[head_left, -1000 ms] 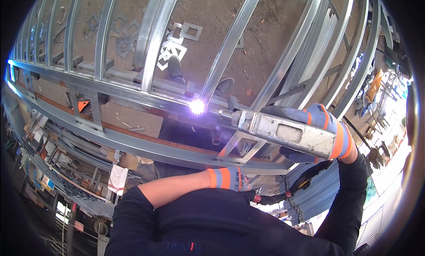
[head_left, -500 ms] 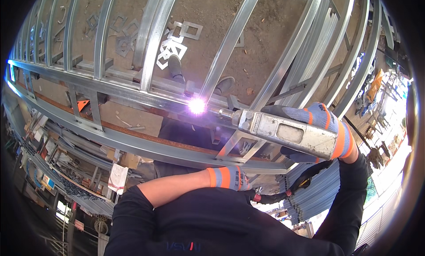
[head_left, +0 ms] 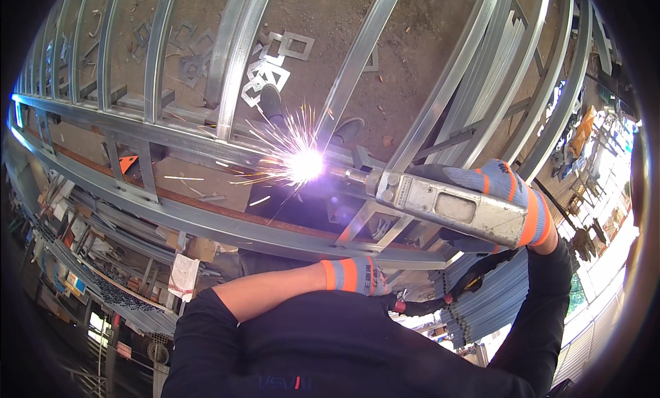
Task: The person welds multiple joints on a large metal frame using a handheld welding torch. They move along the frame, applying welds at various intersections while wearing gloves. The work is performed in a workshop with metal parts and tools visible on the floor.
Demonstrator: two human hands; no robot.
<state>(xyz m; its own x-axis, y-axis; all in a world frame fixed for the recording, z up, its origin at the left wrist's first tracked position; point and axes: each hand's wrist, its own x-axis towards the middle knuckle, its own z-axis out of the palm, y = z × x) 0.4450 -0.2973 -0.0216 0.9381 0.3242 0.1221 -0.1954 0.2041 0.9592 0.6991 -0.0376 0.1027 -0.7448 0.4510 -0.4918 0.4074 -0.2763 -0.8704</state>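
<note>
The glow at the tool's tip has grown from a small bright spot into a spray of sparks (head_left: 302, 165) flying out over the metal frame (head_left: 206, 150), while both hands sit much where they were. The right hand (head_left: 512, 198), in a grey glove with orange stripes, has its grip closed around the rear of a long grey metal power tool (head_left: 447, 207), whose front end points left into the sparks at a joint of the frame. The left hand (head_left: 357, 275), in a matching glove, is tucked low in front of the dark-sleeved chest; whether its grip is open or closed cannot be told.

Flat square metal cut-outs (head_left: 275, 64) lie on the dirt floor beyond the frame bars. A small orange triangular tag (head_left: 128, 164) sits on the frame at the left. Below it a white rectangular label (head_left: 183, 275) hangs near stacked metal bars (head_left: 481, 308).
</note>
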